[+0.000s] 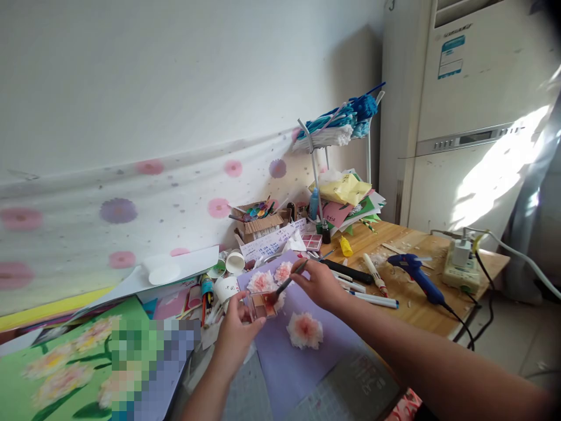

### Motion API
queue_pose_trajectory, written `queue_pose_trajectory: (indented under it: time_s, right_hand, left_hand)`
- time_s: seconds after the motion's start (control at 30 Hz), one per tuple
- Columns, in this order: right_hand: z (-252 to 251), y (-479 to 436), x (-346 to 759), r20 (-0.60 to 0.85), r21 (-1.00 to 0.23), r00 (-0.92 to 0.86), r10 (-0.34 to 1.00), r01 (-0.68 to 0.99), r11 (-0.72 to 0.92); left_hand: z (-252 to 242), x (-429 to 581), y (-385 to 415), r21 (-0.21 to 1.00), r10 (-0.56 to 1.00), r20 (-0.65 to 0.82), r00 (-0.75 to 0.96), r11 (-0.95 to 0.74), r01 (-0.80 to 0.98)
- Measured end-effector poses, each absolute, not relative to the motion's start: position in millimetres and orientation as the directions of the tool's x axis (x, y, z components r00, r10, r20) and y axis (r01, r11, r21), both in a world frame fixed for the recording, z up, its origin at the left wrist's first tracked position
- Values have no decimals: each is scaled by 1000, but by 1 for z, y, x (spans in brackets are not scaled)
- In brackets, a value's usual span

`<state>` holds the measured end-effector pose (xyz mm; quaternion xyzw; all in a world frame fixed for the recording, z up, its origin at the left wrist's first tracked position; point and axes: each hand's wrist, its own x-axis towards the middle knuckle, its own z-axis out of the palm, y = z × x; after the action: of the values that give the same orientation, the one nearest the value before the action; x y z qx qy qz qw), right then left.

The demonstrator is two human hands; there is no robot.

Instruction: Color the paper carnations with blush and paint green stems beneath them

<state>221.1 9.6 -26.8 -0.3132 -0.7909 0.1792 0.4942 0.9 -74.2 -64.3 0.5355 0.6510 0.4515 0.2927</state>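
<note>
Work surface: grey cutting mat point(337, 392) at my near edge, with a lilac paper sheet point(298, 362) laid over it.
Left hand: my left hand point(234, 330) is closed around a small clear pigment case point(262, 305), thumb on the near side, raised just above the sheet.
Right hand: my right hand point(319, 285) pinches a thin brush point(288, 282) near its far end; the tip sits in the case's reddish pan.
Handling, as I judge it: hold the case level and steady, and let only the tip touch the pan. Load lightly, since tissue petals would probably blotch under a heavy load. A grip nearer the bristles would give finer control.
Paper flowers: one pink-centred paper flower point(305, 330) lies on the sheet just right of the case. Two more paper flowers point(262, 282) sit just behind the case.
Table beyond: marker pens point(374, 299) and a blue glue gun point(416, 272) lie on the wooden table point(421, 310), well clear of my wrist.
Background: wire rack of pipe cleaners point(337, 126), then a floral sheet on the wall point(131, 199).
</note>
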Motion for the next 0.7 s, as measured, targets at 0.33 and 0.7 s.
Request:
queue_pose_trajectory:
  time_s: [0.33, 0.7]
  right_hand:
    - [-26, 2, 220, 713, -507, -368, 598, 319, 801]
    - [-25, 0, 216, 723, -433, -417, 550, 346, 832]
  left_hand:
    - [-68, -2, -78, 922, 965, 99, -243, 3, 387]
    - [-85, -8, -72, 958, 955, 141, -260, -66, 279]
